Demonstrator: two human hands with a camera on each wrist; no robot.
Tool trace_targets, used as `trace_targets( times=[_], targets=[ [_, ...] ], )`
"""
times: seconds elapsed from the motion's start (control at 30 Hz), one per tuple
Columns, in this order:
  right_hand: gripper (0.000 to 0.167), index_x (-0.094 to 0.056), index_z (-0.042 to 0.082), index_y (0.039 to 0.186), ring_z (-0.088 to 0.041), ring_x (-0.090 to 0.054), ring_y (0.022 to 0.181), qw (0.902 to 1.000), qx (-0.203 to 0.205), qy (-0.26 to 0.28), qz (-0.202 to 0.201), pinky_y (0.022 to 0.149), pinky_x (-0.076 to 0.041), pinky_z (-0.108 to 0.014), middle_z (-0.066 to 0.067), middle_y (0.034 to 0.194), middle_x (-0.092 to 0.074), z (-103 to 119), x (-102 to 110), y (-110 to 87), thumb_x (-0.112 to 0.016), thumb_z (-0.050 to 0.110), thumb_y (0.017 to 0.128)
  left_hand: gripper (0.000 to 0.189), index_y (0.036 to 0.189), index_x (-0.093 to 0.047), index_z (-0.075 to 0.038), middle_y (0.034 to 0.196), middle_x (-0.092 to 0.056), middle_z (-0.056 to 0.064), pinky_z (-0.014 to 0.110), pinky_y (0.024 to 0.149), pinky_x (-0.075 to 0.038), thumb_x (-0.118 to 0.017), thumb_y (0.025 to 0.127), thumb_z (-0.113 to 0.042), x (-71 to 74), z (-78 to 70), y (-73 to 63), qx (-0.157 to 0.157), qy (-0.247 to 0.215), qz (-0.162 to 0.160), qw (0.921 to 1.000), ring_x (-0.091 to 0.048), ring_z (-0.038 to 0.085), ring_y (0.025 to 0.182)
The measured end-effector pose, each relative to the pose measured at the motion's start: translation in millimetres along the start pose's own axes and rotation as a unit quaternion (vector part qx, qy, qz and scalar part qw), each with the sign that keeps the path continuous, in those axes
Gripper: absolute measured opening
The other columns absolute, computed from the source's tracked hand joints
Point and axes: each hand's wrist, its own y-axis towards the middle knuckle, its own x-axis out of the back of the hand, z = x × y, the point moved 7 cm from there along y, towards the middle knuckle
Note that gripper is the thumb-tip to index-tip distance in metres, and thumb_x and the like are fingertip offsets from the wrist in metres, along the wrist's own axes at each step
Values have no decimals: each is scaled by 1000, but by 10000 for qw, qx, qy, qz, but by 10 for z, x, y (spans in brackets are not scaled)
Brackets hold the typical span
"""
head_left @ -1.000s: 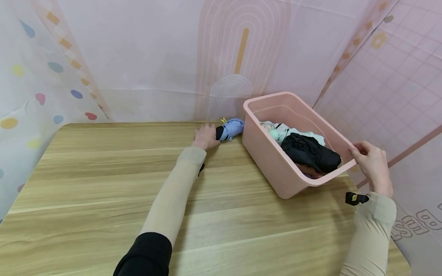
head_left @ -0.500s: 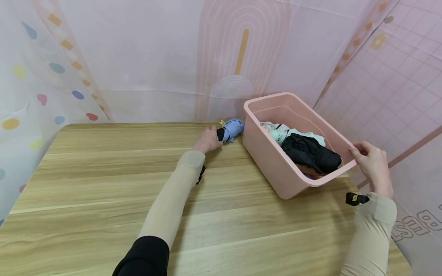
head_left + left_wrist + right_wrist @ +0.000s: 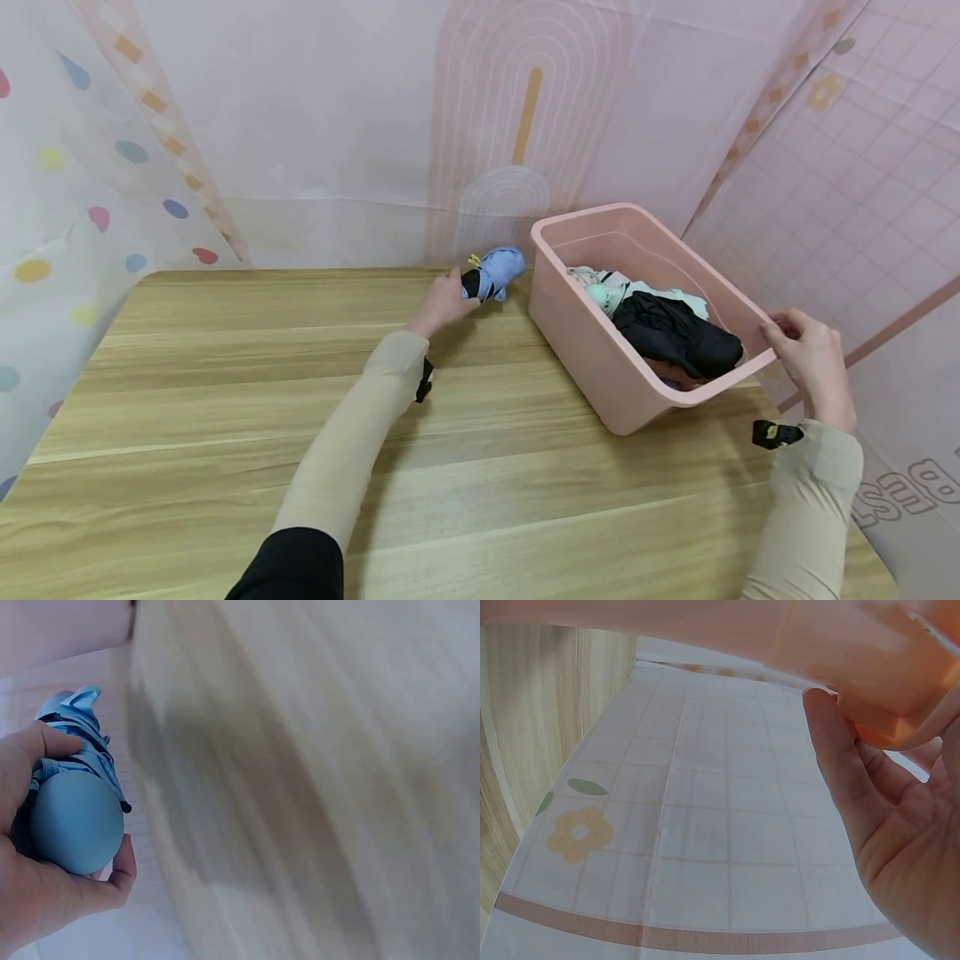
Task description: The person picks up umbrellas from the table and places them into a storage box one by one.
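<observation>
A folded blue umbrella [image 3: 501, 268] with a black section and a small yellow tag is at the back of the table, left of the pink bin [image 3: 581, 350]. My left hand [image 3: 441, 305] grips it by its near end. In the left wrist view, fingers and thumb curl round the umbrella's smooth rounded end [image 3: 77, 823], with bunched blue fabric beyond. On the right, my right hand [image 3: 813, 362] pinches the rim of the bin at its near right corner; the right wrist view shows the thumb against the rim [image 3: 877, 724].
Inside the bin are a black cloth bundle [image 3: 675, 333], pale mint fabric [image 3: 686, 300] and a round mint-green end [image 3: 597, 293]. The wooden table [image 3: 525, 500] meets a patterned wall sheet [image 3: 337, 150] at the back and right.
The umbrella has tilted up and shifted slightly left and away from the bin in my left hand, which has drawn back a little. My right hand stays on the rim.
</observation>
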Motion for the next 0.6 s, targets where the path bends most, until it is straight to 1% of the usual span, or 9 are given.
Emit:
trace_targets(
  times=[0.2,0.4,0.5,0.6],
  targets=[
    [35,-62,-5,109,11,-37,63,10000,20,-5,-10,56,-33,-14,-23,92,-63,3,-9,8,-49,26,98,62,132,-36,8,126,-49,33,48,100,-44,-62,89,-29,236,-48,-33,99,-208,-607,9979,-50,43,118],
    [35,-62,-5,110,14,-36,63,10000,29,13,-22,56,-34,-13,-25,94,-64,7,-12,15,-49,25,98,59,127,-39,9,119,-51,31,47,94,-46,-65,87,-27,478,-162,-69,-10,-325,-1267,9914,-53,41,111],
    [35,-62,-5,110,15,-36,63,10000,56,15,-37,57,-33,-12,-25,94,-64,10,-11,18,-49,25,98,57,125,-41,8,118,-52,30,47,92,-47,-65,87,-26,590,-224,-85,-83,-421,-1492,9879,-54,40,108],
    [35,-62,-6,109,15,-36,63,10000,68,12,-40,57,-33,-12,-25,93,-64,10,-12,20,-49,25,98,56,125,-41,7,119,-52,29,46,90,-48,-66,87,-26,690,-299,-94,-182,-554,-1600,9854,-55,38,107]
  ],
)
